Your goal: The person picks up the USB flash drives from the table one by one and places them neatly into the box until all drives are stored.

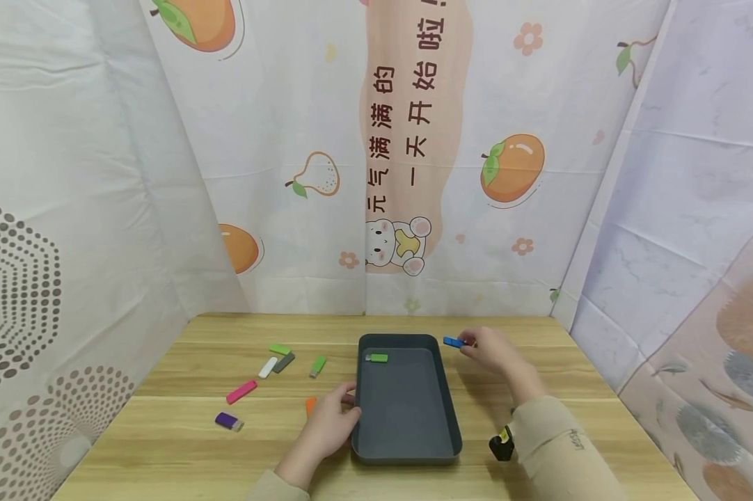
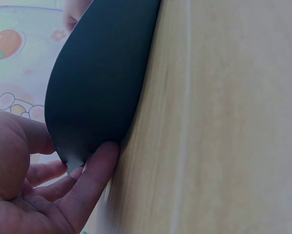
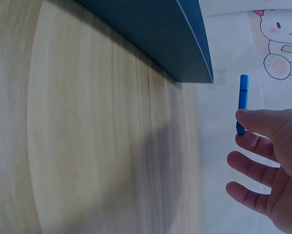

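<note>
My right hand [image 1: 489,348] pinches a blue USB flash drive [image 3: 243,97] between thumb and forefinger, just beyond the right edge of a dark grey tray [image 1: 408,410]. The other fingers of that hand are spread apart in the right wrist view. On the tray's left side, my left hand [image 1: 334,421] grips the wall, with fingers at the rim and low on the outer face in the left wrist view. Inside the tray, near its far left corner, lies a green USB flash drive [image 1: 378,358]. An orange drive [image 1: 310,406] is partly hidden behind my left hand.
Left of the tray lie more drives on the wooden table [image 1: 182,383]: purple [image 1: 227,421], pink [image 1: 241,391], white [image 1: 267,367], grey [image 1: 283,362] and two green ones [image 1: 317,366]. A black device [image 1: 502,444] with a yellow label sits by the right sleeve. Printed curtains surround the table.
</note>
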`<action>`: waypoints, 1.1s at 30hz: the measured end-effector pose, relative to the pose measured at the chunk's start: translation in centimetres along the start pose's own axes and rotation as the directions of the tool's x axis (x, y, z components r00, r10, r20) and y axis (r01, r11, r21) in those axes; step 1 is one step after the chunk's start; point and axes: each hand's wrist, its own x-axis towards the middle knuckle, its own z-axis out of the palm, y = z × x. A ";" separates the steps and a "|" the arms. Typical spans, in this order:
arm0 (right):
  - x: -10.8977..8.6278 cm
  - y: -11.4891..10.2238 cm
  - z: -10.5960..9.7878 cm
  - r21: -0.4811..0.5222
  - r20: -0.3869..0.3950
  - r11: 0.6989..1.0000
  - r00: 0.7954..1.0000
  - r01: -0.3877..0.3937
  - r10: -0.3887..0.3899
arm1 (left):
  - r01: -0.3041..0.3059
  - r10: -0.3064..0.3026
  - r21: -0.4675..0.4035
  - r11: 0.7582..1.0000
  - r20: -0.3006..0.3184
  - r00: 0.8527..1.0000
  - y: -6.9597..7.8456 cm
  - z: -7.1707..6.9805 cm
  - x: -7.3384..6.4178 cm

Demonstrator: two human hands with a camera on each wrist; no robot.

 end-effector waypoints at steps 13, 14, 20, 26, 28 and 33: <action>1.1 -2.5 0.1 0.005 0.012 1.000 1.000 0.028 -0.028 | -0.006 0.006 -0.014 1.000 0.003 1.000 0.1 -0.1 0.0; 1.2 -2.7 0.1 0.001 0.013 1.000 0.999 0.031 -0.031 | -0.006 0.006 -0.015 1.000 0.004 1.000 0.1 -0.1 0.0; 2.1 -4.0 0.1 -0.014 0.018 0.998 0.998 0.061 -0.061 | -0.006 0.006 -0.018 1.000 -0.002 1.000 0.1 0.0 -0.1; 2.7 -5.4 0.0 -0.044 0.028 0.995 0.995 0.092 -0.091 | -0.009 0.009 -0.015 1.000 -0.008 1.000 0.2 -0.1 -0.1; 2.9 -5.9 0.0 -0.051 0.039 0.995 0.995 0.089 -0.087 | -0.007 0.007 -0.013 1.000 -0.008 1.000 0.2 -0.1 -0.1; 3.4 -7.0 0.2 -0.064 0.053 0.994 0.995 0.086 -0.082 | -0.004 0.004 -0.009 1.000 -0.003 1.000 0.1 -0.1 -0.1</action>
